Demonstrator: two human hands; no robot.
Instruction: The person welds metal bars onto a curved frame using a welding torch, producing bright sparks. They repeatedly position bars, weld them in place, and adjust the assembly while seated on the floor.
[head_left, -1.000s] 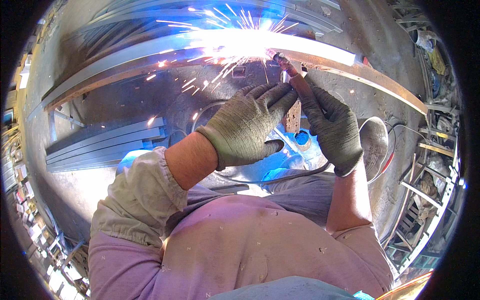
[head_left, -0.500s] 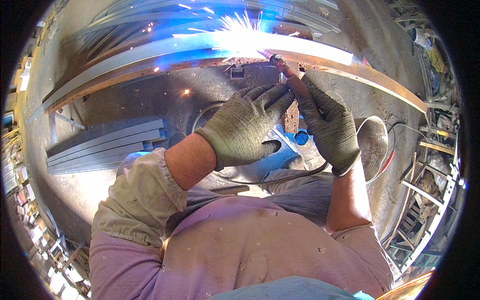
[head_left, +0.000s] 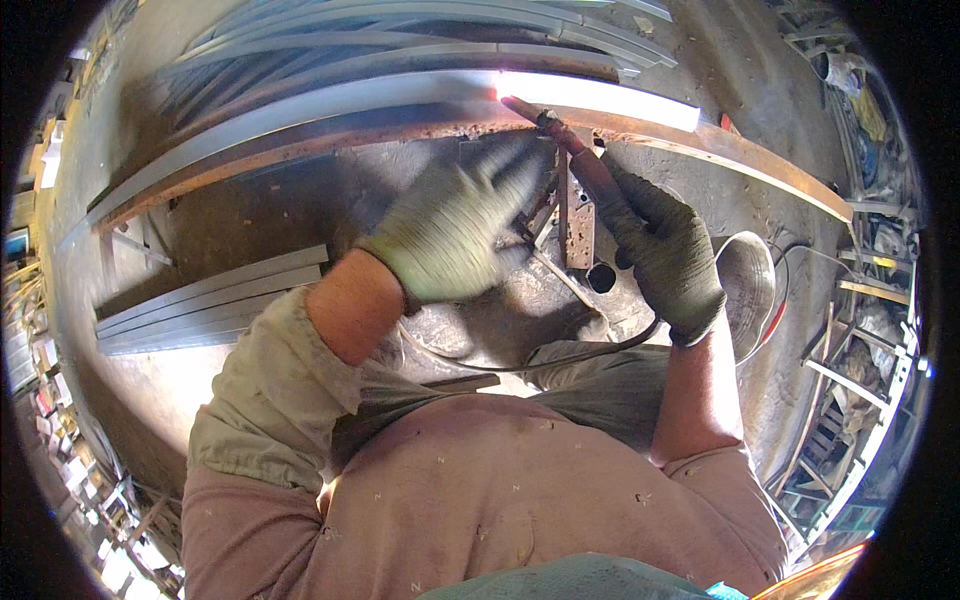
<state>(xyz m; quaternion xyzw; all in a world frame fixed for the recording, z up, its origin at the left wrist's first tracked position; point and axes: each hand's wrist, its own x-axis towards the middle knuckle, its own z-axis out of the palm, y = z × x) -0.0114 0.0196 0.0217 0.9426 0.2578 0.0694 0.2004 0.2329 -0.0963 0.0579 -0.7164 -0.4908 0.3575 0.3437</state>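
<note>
My right hand (head_left: 668,262), in a dark grey-green work glove, is closed around a welding torch (head_left: 592,172). The torch's tip points up and left at a long pale metal bar (head_left: 330,103). A small pinkish glow shows at the tip, and the bar to its right is glaringly bright. My left hand (head_left: 452,232), gloved alike, hovers left of the torch, apart from it. Motion blurs its fingers, but they look stretched out with the thumb apart, and nothing shows in them. The bar lies along a rusty brown steel beam (head_left: 255,158).
Grey metal profiles (head_left: 215,298) lie stacked at left; more long bars (head_left: 400,42) lie beyond the beam. A perforated rusty upright (head_left: 580,225) stands below the beam. The torch cable (head_left: 590,357) loops past my legs and shoe (head_left: 746,285). Metal frames (head_left: 850,385) stand at right.
The bright blue-white arc and flying sparks have died down to a small glow. My left hand has pulled down and left from the torch. My right hand keeps its hold, nearly still.
</note>
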